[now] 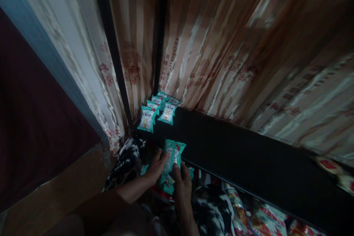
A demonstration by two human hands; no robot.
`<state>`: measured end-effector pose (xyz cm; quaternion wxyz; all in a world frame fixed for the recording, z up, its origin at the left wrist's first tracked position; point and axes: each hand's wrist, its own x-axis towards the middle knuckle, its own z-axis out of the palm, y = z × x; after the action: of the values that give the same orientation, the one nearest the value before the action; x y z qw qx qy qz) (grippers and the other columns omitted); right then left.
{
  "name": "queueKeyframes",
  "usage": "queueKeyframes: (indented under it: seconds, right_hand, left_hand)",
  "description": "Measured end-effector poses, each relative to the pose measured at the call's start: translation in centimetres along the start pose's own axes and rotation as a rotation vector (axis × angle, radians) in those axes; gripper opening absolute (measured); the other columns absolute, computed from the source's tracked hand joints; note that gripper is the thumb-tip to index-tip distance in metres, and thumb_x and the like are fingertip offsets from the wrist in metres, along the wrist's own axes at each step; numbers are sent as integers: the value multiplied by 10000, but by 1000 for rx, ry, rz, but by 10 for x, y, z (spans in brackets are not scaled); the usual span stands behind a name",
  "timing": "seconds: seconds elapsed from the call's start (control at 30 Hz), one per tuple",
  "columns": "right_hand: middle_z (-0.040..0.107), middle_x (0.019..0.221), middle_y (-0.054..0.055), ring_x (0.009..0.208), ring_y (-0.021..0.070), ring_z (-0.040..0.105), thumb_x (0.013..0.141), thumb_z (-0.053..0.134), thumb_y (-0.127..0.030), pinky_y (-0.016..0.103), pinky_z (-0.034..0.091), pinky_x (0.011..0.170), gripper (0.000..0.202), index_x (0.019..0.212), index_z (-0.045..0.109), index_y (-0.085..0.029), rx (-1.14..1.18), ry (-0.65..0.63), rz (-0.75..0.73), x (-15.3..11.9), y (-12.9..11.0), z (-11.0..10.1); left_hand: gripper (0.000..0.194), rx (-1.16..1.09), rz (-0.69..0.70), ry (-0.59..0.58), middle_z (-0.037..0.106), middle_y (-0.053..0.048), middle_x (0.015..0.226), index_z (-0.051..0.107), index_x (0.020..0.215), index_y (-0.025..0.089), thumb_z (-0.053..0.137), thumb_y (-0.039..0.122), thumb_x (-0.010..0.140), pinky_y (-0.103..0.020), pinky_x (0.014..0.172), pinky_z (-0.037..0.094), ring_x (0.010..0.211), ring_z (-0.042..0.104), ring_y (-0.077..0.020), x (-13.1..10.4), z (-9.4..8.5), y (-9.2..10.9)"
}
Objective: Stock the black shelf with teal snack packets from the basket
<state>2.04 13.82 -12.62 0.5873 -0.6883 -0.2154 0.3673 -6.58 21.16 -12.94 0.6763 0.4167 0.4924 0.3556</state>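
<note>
Between my two hands I hold a teal snack bag (173, 151), raised in front of the black shelf's near edge. My left hand (157, 167) grips its left side, and my right hand (181, 179) pinches its lower right, thumb on the face turned to me. Just below lie more teal snack bags (166, 183), partly hidden by my hands. On the shelf's left end stand several matching teal bags in two rows; the front left one (146, 119) and the front right one (167, 113) lean back with their white labels showing.
The long black shelf (221, 136) runs off to the right, backed by printed curtains (210, 55). Dark upright posts (113, 44) stand at its left end. Blurred packets (329, 166) lie at the far right. Red and white snack packets (268, 219) sit below the shelf's front edge.
</note>
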Motion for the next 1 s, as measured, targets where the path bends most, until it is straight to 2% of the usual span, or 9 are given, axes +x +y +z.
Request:
queueKeyframes:
  seconds: [0.43,0.6,0.7,0.83,1.0]
  right_hand:
    - [637,1149,114,1065,264,573,688,614,-552,353,461,865,616,1153,588,-149,-74,79,-88,0,-7,3]
    - [621,1158,104,1079,251,553,712,613,-523,362,431,905,586,1175,568,-167,-109,115,-162,1,-4,3]
    - [594,1178,111,1096,253,528,726,594,-532,387,398,947,582,1178,561,-167,-160,128,-217,2,-1,3]
    - [568,1175,132,1080,255,517,760,559,-536,411,395,942,590,1208,537,-153,-256,152,-329,1,2,2]
    - [549,1153,140,1095,259,499,817,522,-504,443,389,953,535,1229,525,-161,-436,200,-591,0,1,5]
  left_hand:
    - [501,93,114,-31,628,-104,1140,575,1106,162,530,555,799,-304,927,408,1078,565,-230,6,4,3]
    - [413,169,140,68,633,-91,1054,540,1072,173,560,478,795,-295,857,439,979,589,-207,12,6,0]
    - [338,203,176,88,635,-55,967,537,1023,191,548,445,801,-289,800,456,904,597,-191,13,6,1]
    - [249,211,199,73,638,-37,921,563,935,195,531,408,810,-287,812,452,900,596,-187,9,6,7]
    - [329,84,168,33,654,-49,945,607,928,183,574,470,770,-287,845,443,943,594,-204,-1,6,20]
